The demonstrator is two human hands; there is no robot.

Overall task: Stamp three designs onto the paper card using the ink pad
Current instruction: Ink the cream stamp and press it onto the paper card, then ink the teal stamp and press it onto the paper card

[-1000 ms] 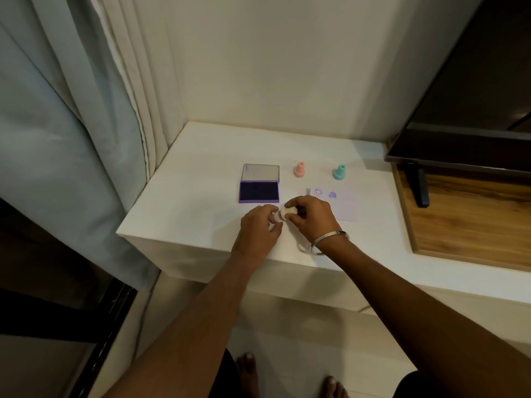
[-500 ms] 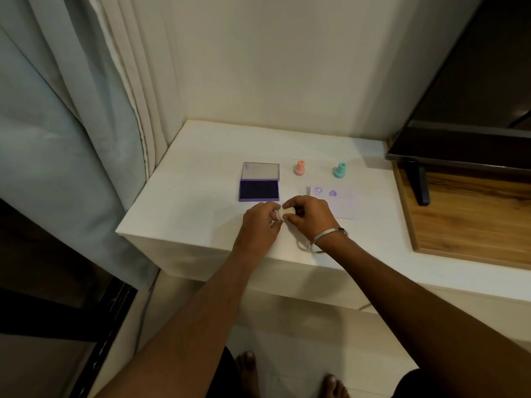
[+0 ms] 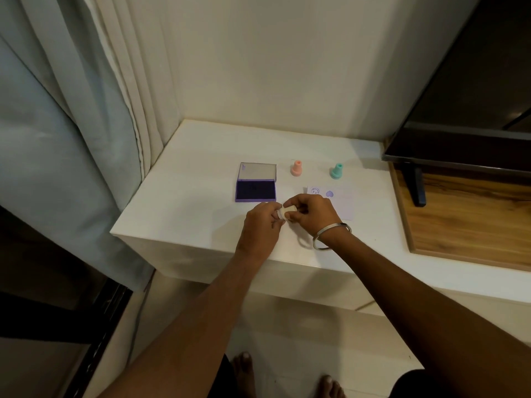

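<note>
While both hands meet just in front of the ink pad (image 3: 255, 189), left hand (image 3: 263, 225) and right hand (image 3: 311, 215) fingers pinch a small white stamp (image 3: 287, 211) between them. Forearms reach over the white worktop (image 3: 186, 214). Behind lie the card (image 3: 342, 201) and pink stamp (image 3: 296, 168).

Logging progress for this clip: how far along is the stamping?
Two purple designs show on the paper card; the pink stamp and teal stamp stand aside. Both the left hand and right hand hold a white stamp beside the open ink pad. The third print remains.
</note>
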